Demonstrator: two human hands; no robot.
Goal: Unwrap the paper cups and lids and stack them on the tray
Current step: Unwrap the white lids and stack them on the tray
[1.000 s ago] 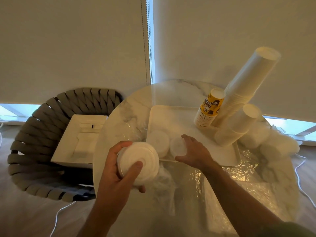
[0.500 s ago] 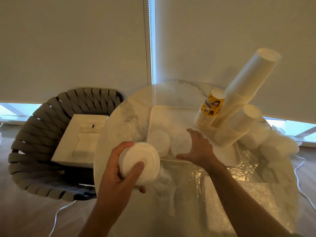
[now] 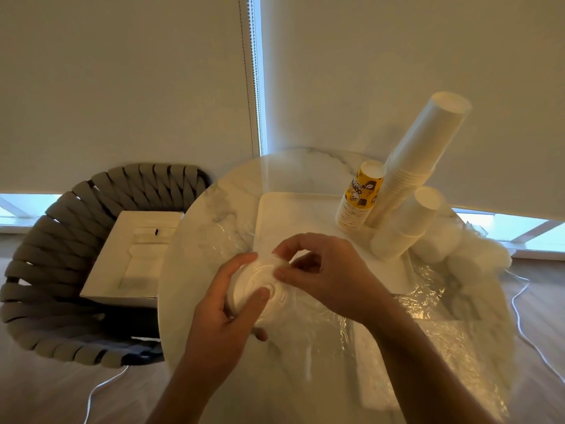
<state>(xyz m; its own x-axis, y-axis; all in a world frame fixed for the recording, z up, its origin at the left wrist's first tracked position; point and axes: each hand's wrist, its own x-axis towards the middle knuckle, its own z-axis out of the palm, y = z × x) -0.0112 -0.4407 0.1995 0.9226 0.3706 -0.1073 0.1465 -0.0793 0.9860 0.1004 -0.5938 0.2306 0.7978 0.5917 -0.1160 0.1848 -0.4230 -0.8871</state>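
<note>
- A round marble table [image 3: 214, 240] fills most of what I can see, set against pale roller blinds [image 3: 122, 87] with a bead chain [image 3: 248, 87] hanging where they meet.
- To the left a woven grey chair [image 3: 46, 270] holds an open white cardboard box [image 3: 134, 255].
- Crinkled clear plastic wrap [image 3: 428, 316] lies over the near right part of the table.
- A white square tray [image 3: 293, 215] sits on the table just beyond the hands.
- At the tray's far right corner a tall stack of plain white cups [image 3: 422, 160] stands upside down and looks tilted to the right.
- A shorter white cup stack [image 3: 406, 224] stands just in front of it, also upside down.
- Beside them, to the left, is a yellow printed cup stack [image 3: 360, 197]; it carries dark lettering and small pictures, but I cannot read the words.
- More white lids still in wrap [image 3: 477, 255] lie off the tray at the right edge of the table.
- The left hand [image 3: 223, 316] grips a stack of white lids [image 3: 260, 286] above the table's near edge, in front of the tray, fingers curled round the side and the thumb pressed on the top lid's face.
- The right hand [image 3: 333, 273] has thumb and forefinger pinching the top lid's far edge, the other fingers curled loosely.
- A thin white cable [image 3: 101, 390] trails over the floor at lower left.
</note>
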